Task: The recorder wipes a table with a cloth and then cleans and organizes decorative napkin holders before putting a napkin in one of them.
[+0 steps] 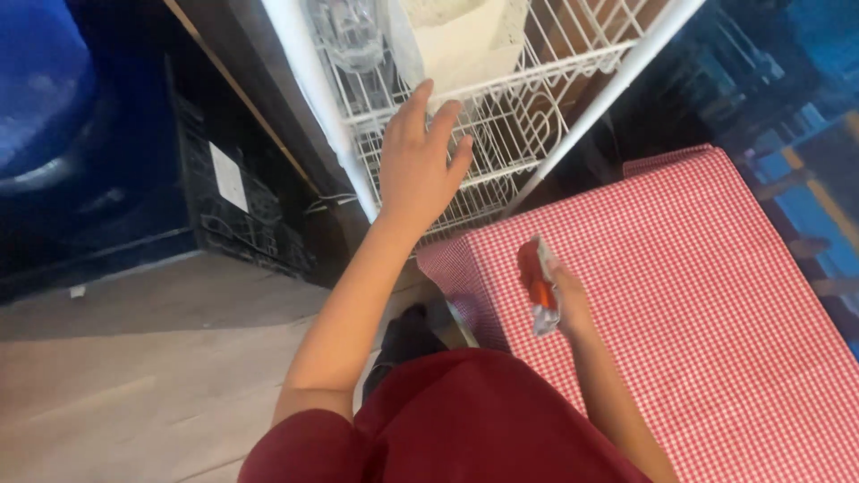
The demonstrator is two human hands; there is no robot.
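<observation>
— At the front rim of the white wire rack (501, 134), the left hand (416, 165) is stretched out with the fingers spread apart; it holds nothing, and the fingertips (422, 89) lie at the wire edge of the upper basket. Do you see it the same way?

— Yes. Inside that basket stands a pale bag (461, 40), and beside it, to the left, a clear glass container (351, 34). The open fingers come just under the bag, but whether they touch the bag or only the wire, I cannot tell.

— And the right hand (565, 300)?

— It is closed around a small packet (540, 284), red-orange with a silvery end, and it is over the near corner of the tabletop (716, 295) with the red and white checked cloth. So the two hands are well apart — one at the rack, one at the tabletop.

— How should the person do this reach well, in your judgement?

— The person should take the wire rim, or the bag, with the whole hand and not only the fingertips, because the basket looks light and may swing. The glass stands very near, so a slow and straight movement seems safer. The packet should stay firmly gripped meanwhile — it looks smooth and could slip.
</observation>
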